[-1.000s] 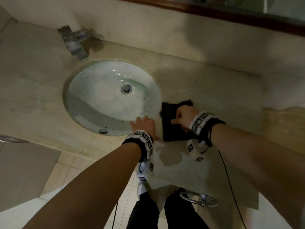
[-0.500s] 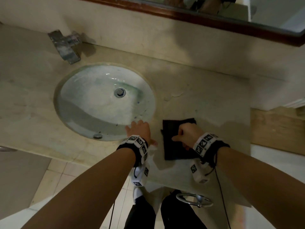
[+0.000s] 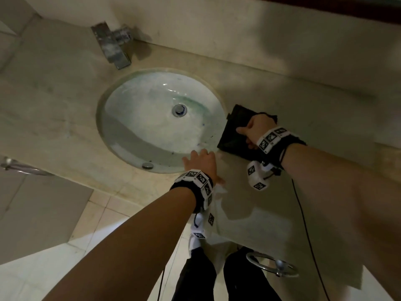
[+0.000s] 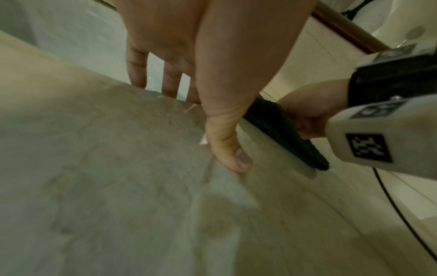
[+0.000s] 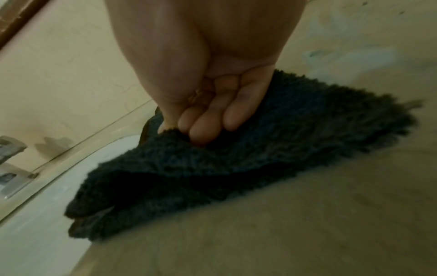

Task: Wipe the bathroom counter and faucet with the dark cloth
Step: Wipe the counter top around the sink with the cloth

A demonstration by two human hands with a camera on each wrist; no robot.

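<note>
The dark cloth (image 3: 233, 132) lies on the beige stone counter (image 3: 303, 118), right beside the sink's right rim. My right hand (image 3: 257, 129) presses down on the cloth, and in the right wrist view its fingers (image 5: 205, 128) curl into the dark cloth (image 5: 248, 168) and bunch the pile. My left hand (image 3: 200, 161) lies flat on the counter at the sink's near-right rim, holding nothing. In the left wrist view the left hand (image 4: 212, 84) has straight fingers reaching over the rim, with the cloth (image 4: 281, 130) just beyond its thumb. The chrome faucet (image 3: 111, 47) stands behind the sink, far from both hands.
The oval white sink (image 3: 134, 127) is set into the counter, drain in its middle. A backsplash wall and a wooden mirror frame (image 3: 386, 9) rise behind. A metal towel ring (image 3: 272, 267) hangs below the counter's front edge, above my legs and the tiled floor.
My right hand slid the cloth away from me along the sink's right rim, towards the back wall. The left hand stayed at the rim. The head view shifted.
</note>
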